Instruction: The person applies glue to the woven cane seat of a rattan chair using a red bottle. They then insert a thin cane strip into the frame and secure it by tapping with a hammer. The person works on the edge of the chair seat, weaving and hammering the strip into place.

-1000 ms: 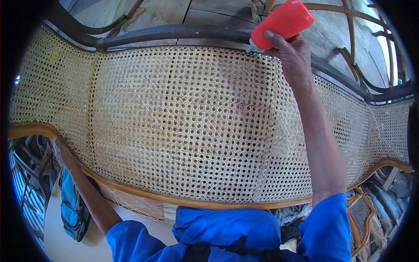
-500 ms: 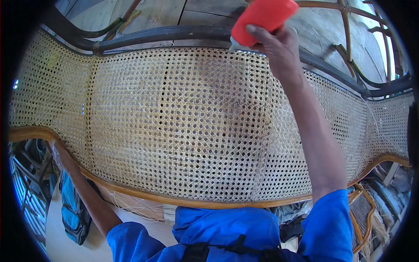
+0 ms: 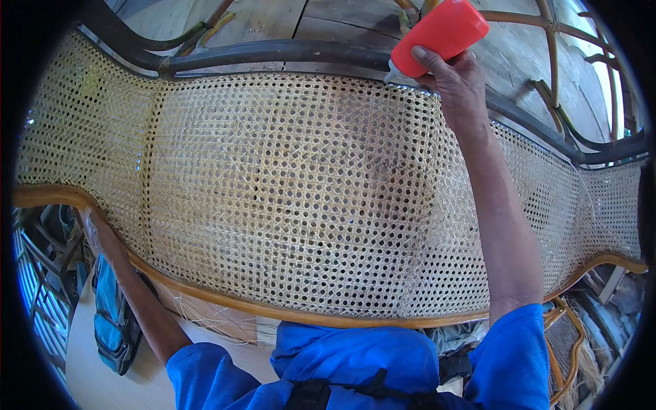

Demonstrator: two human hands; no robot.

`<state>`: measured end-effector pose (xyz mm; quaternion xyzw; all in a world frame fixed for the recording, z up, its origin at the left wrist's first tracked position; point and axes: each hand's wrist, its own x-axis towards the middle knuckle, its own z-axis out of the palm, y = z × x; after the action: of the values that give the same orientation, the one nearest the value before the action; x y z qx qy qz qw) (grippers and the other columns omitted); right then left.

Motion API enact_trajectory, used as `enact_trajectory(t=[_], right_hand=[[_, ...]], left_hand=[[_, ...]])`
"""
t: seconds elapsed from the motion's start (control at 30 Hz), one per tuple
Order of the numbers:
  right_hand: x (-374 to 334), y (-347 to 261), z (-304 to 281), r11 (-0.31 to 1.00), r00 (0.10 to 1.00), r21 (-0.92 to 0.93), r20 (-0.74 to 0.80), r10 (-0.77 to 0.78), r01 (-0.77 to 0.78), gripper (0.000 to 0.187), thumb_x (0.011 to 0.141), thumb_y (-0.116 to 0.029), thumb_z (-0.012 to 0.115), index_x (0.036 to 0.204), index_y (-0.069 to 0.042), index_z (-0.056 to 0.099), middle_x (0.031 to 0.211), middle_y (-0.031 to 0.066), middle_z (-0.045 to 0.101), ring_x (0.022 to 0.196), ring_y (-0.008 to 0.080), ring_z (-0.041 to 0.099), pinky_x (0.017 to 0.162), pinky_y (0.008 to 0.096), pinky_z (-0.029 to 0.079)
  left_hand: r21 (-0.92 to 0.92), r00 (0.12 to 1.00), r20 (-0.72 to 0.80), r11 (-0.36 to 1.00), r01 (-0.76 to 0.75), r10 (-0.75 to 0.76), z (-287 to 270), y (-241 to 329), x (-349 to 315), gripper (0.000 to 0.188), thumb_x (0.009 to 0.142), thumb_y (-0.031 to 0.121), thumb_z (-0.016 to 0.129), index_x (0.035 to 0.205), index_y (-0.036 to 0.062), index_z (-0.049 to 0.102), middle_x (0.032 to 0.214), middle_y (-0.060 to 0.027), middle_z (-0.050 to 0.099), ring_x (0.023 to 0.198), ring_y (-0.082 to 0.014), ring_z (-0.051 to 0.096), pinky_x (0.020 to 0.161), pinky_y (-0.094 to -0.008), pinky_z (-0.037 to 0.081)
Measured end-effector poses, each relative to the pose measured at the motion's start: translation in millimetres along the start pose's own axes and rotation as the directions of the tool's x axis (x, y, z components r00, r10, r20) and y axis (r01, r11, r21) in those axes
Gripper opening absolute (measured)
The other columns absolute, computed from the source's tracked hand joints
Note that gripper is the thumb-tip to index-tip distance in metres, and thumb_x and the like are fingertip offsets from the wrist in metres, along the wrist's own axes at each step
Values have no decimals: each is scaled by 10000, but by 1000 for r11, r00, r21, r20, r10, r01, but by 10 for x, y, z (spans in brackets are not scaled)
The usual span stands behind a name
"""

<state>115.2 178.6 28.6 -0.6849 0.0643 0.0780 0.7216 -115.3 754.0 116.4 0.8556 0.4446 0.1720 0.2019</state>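
Observation:
My right hand (image 3: 459, 85) is closed round a red squeeze bottle (image 3: 441, 37) with a pale nozzle. The bottle is tilted, its nozzle pointing down and left at the far edge of a woven cane panel (image 3: 287, 184). The tip is close to the dark far rail (image 3: 287, 53); whether it touches the cane I cannot tell. My left arm reaches to the panel's near left side, where the left wrist (image 3: 92, 229) meets the curved light-brown wooden rim (image 3: 205, 294). The left fingers are hidden behind the rim and cane.
Rattan poles (image 3: 552, 61) stand beyond the far rail, over a plank floor (image 3: 342, 24). A teal-and-black backpack (image 3: 113, 328) lies below my left arm. Loose cane strands (image 3: 205, 316) hang under the near rim. At the lower right is another cane-and-wood piece (image 3: 564, 342).
My right hand has moved the red bottle a little to the right along the far edge. The whole view has shifted slightly; my left arm stays at the near left rim.

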Motion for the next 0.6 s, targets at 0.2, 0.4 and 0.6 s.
enact_trajectory(t=[0.2, 0.4, 0.6], right_hand=[[-1, 6, -2, 998, 1000, -58, 27, 12, -10, 409, 784, -214, 751, 1082, -2, 568, 970, 98, 660, 861, 170, 665, 722, 305, 570], [48, -54, 69, 949, 996, -310, 80, -36, 59, 481, 776, -298, 760, 1076, 12, 547, 902, 93, 650, 755, 131, 652, 652, 261, 548], [76, -52, 154, 971, 996, -240, 90, 10, 12, 443, 796, -225, 746, 1105, 21, 544, 943, 100, 647, 873, 186, 665, 763, 307, 571]], left_hand=[[61, 996, -49, 996, -71, 74, 15, 70, -52, 587, 966, 466, 382, 1200, -50, 539, 1119, -129, 579, 1018, -227, 516, 930, -337, 371], [-54, 996, -38, 995, -85, 83, 54, 123, -121, 572, 968, 454, 390, 1197, -48, 541, 1117, -117, 572, 1010, -211, 507, 923, -337, 377], [-47, 994, -27, 994, -102, 101, 49, 102, -90, 575, 967, 458, 402, 1187, -55, 538, 1085, -108, 568, 974, -196, 501, 895, -325, 384]])
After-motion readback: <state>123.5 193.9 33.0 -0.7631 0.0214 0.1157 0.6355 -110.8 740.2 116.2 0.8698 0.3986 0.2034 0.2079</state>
